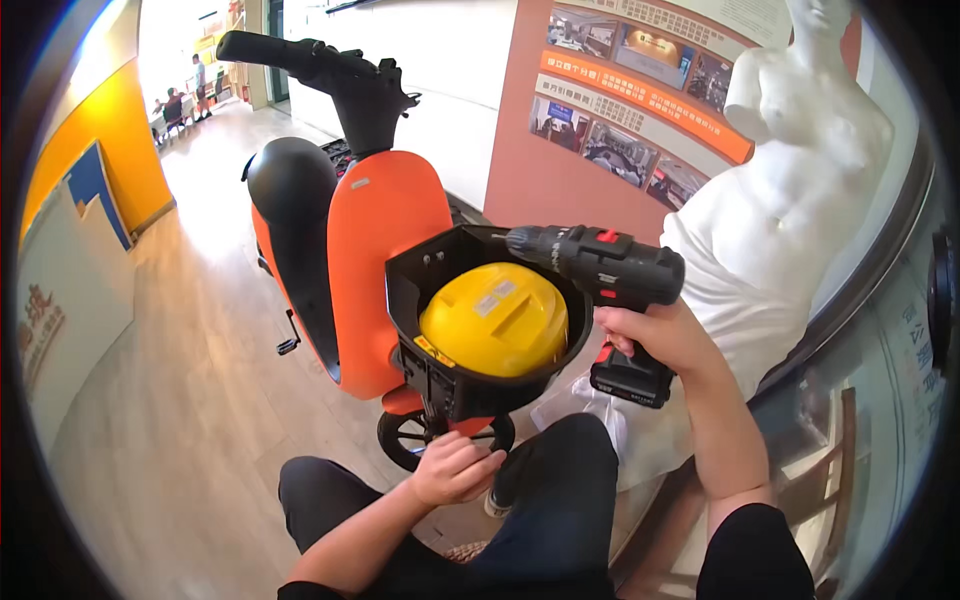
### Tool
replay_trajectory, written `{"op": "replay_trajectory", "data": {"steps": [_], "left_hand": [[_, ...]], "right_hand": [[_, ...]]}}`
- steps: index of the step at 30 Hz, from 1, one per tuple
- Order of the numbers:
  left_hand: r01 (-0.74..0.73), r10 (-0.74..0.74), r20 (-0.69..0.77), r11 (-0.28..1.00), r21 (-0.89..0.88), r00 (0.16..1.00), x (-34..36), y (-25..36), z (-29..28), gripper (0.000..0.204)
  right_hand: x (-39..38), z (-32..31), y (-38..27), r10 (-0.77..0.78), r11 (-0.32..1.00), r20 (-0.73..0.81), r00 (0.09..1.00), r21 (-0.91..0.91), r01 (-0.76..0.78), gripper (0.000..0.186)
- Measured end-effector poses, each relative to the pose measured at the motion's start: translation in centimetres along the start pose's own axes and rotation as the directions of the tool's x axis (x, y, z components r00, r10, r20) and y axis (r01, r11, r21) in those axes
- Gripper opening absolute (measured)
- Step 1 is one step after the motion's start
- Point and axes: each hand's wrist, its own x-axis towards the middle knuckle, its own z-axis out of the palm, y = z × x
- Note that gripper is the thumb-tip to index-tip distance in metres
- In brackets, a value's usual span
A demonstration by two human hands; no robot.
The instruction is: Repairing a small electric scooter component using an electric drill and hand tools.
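My right hand (pixel 655 335) is wrapped round the grip of a black cordless drill (pixel 620 270) with red accents. Its chuck points left, above the far rim of a black front basket (pixel 460 390). Inside the basket sits a yellow hard hat (pixel 495 320). The basket is fixed to the front of an orange electric scooter (pixel 385 260). My left hand (pixel 455 470) is closed with curled fingers below the basket, in front of the scooter's front wheel (pixel 400 435). Whatever those fingers may hold is hidden.
A white statue (pixel 770 220) stands close on the right, before a pinkish display board (pixel 580 190). Clear plastic wrapping (pixel 650 440) lies by its base. Wooden floor (pixel 200 420) stretches to the left, past a white panel (pixel 75 300). People (pixel 198 85) are far off at the back left.
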Motion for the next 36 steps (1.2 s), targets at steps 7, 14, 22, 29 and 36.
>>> {"op": "replay_trajectory", "data": {"steps": [7,14,22,29,36], "left_hand": [[0.369,-0.235,0.568,0.92,-0.131,0.789,-3.9,-1.4,5.6,0.034],[0.476,-0.346,0.794,0.876,0.082,0.499,-7.9,-2.8,7.2,0.049],[0.483,-0.362,0.865,0.86,0.165,0.349,-8.2,-3.7,7.9,0.06],[0.481,-0.344,0.888,0.861,0.168,0.307,-7.5,-3.2,7.8,0.059],[0.458,-0.351,0.9,0.865,0.206,0.259,-7.7,-3.3,7.8,0.058]], "right_hand": [[8.0,-0.4,-2.1,-0.301,0.825,0.131,0.945,-0.461,0.327,0.056],[12.9,-1.2,-3.8,-0.263,0.654,0.31,0.914,-0.639,0.405,0.051],[14.7,-0.9,-4.2,-0.188,0.7,0.329,0.925,-0.616,0.361,0.053],[13.8,-0.6,-4.1,-0.136,0.751,0.29,0.947,-0.594,0.29,0.053],[12.9,-0.1,-4.5,-0.126,0.779,0.239,0.963,-0.576,0.245,0.054]]}}
